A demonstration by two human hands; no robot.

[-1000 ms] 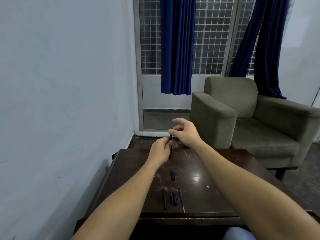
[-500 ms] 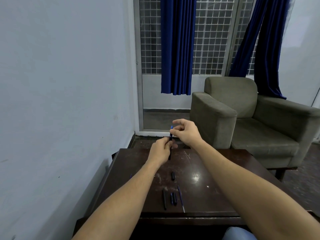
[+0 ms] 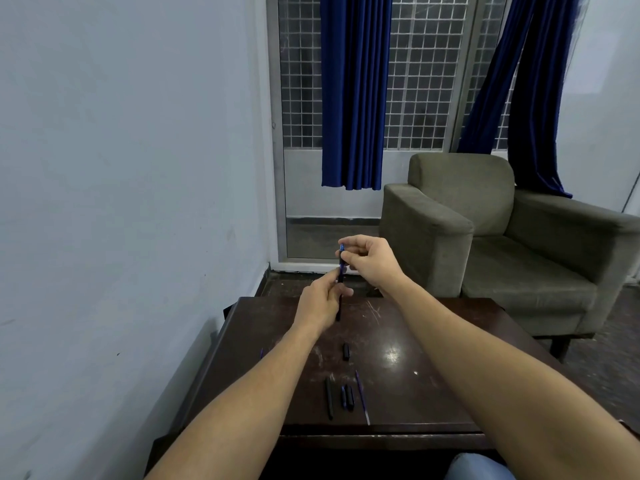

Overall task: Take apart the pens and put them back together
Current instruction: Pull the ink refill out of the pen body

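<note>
Pen [image 3: 340, 271]: slim and dark, with a blue top end; it stands almost upright in the air above the far edge of the table [image 3: 443, 327]
Left hand [image 3: 320, 303]: fingers curled round the middle of the pen; it hides this part
Right hand [image 3: 372, 259]: thumb and forefinger pinch the blue top end
Loose parts: a short black piece [image 3: 346, 351] lies alone on the table; nearer the person lie a long black barrel [image 3: 329, 398], two short pieces [image 3: 347, 397] side by side, and a thin blue refill [image 3: 362, 396]
Around: armchair [image 3: 502, 237] beyond the table; blue curtains [image 3: 353, 91] behind

Pen parts [image 3: 346, 396] on table [image 3: 450, 393], armchair [image 3: 502, 244] behind right
</note>
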